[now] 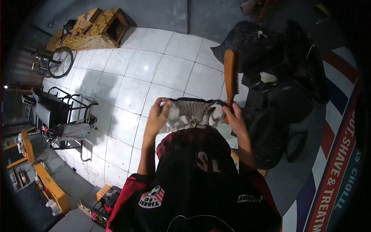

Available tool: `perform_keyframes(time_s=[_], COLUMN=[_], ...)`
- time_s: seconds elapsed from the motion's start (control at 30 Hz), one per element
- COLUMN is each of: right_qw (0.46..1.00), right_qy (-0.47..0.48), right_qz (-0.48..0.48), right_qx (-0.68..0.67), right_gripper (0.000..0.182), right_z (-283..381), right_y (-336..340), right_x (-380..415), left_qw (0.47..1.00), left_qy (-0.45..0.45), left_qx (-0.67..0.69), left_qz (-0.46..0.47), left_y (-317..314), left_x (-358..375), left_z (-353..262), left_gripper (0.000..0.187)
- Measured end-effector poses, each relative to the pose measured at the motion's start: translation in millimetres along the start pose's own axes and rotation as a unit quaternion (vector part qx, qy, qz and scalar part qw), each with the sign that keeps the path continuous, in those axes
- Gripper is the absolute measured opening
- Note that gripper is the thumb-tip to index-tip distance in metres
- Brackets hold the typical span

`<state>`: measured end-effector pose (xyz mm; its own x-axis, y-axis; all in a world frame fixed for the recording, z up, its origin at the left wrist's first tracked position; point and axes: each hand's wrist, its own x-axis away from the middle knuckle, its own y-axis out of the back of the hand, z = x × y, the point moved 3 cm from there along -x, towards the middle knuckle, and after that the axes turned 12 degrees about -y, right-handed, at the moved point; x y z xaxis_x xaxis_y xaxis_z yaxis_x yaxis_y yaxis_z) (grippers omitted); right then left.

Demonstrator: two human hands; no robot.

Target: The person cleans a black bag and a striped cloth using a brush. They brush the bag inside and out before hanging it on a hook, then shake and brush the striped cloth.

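A grey striped cloth (pixel 192 109) with white patches and a dark upper edge stretches between my hands, in front of the dark shirt I wear. Its left end is pinched in my left hand (pixel 157 116), fingers curled around the edge. My right hand (pixel 235 118) is closed at the other end, around the lower part of a wooden brush (pixel 230 75). The brush stands almost upright, its dark bristles facing right. Whether the right fingers also grip the cloth is hard to make out.
White tiles (pixel 135 73) cover the floor ahead. To the right are a black barber chair (pixel 286 100), a black plastic bag (pixel 247 38) and a lettered banner (pixel 332 170). A metal-framed chair (pixel 58 112), bicycle (pixel 60 62) and woven-sided bench (pixel 92 31) stand left.
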<state>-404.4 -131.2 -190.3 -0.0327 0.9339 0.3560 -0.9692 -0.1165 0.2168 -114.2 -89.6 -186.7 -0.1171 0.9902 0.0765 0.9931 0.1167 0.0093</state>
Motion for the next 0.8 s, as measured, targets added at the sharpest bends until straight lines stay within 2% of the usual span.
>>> perform_keyframes(time_s=[0.07, 0.1, 0.17, 0.2, 0.23, 0.27, 0.3, 0.33, 0.37, 0.4, 0.43, 0.5, 0.53, 0.6, 0.7, 0.8], right_qw=[0.998, 0.996, 0.975, 0.972, 0.967, 0.992, 0.997, 0.991, 0.979, 0.977, 0.974, 0.972, 0.973, 0.971, 0.973, 0.975], right_qy=[-0.057, -0.061, -0.170, -0.173, -0.174, -0.084, 0.037, 0.064, 0.090, 0.076, 0.062, 0.046, 0.045, 0.056, 0.012, -0.007], right_qz=[0.018, 0.039, 0.034, 0.084, 0.134, 0.096, 0.063, 0.095, 0.127, 0.158, 0.189, 0.214, 0.212, 0.216, 0.219, 0.217], right_qx=[-0.026, -0.047, -0.143, -0.135, -0.128, -0.015, 0.019, 0.074, 0.130, 0.117, 0.104, 0.083, 0.076, 0.090, 0.070, -0.045], right_gripper=[0.018, 0.020, 0.023, 0.026, 0.033, 0.028, 0.022, 0.020, 0.018, 0.017, 0.017, 0.016, 0.016, 0.016, 0.019, 0.024], right_z=[-20.3, -15.5, 0.2, -16.7, -33.2, -19.1, -1.8, -0.7, -0.3, 3.1, 11.1, 21.1, 24.7, 26.8, 13.7, 17.6], right_y=[-15.2, -24.9, -45.3, -53.6, -62.1, -68.6, -73.5, -72.4, -71.2, -71.2, -71.1, -70.2, -71.1, -70.4, -69.0, -69.0], right_x=[1.8, 5.7, 21.8, 20.0, 18.3, 24.6, 33.4, 32.7, 32.7, 35.0, 39.0, 44.8, 46.9, 45.0, 41.3, 44.8], left_qw=[0.999, 0.998, 0.992, 0.987, 0.982, 0.972, 0.989, 0.980, 0.946, 0.987, 0.961, 0.959, 0.935, 0.929, 0.918, 0.917], left_qy=[-0.008, 0.000, 0.045, 0.081, 0.139, 0.196, 0.073, -0.052, -0.176, 0.037, 0.241, 0.201, 0.180, 0.153, 0.127, 0.131], left_qx=[0.039, 0.039, 0.038, 0.037, 0.059, 0.080, -0.021, -0.120, -0.216, -0.039, 0.122, 0.197, 0.304, 0.336, 0.370, 0.368], left_qz=[0.016, 0.055, 0.115, 0.137, 0.117, 0.098, 0.125, 0.149, 0.169, 0.154, 0.053, 0.042, 0.015, -0.019, -0.059, -0.076], left_y=[-23.7, -32.7, -51.4, -61.7, -74.4, -81.1, -77.3, -71.6, -70.7, -74.1, -76.3, -64.4, -66.8, -67.4, -67.4, -52.7], left_x=[11.0, 14.0, 19.1, 20.5, 23.4, 25.5, 23.6, 23.5, 23.6, 19.0, 18.0, 14.7, 9.4, 3.4, -2.5, -9.3], left_z=[-0.2, 6.8, 19.5, 19.3, 17.5, 14.2, 12.9, 15.7, 14.2, -6.2, -27.8, 20.4, 21.3, 22.0, 13.0, 34.4], left_gripper=[0.019, 0.019, 0.022, 0.022, 0.022, 0.022, 0.023, 0.025, 0.027, 0.024, 0.023, 0.023, 0.020, 0.019, 0.017, 0.016])
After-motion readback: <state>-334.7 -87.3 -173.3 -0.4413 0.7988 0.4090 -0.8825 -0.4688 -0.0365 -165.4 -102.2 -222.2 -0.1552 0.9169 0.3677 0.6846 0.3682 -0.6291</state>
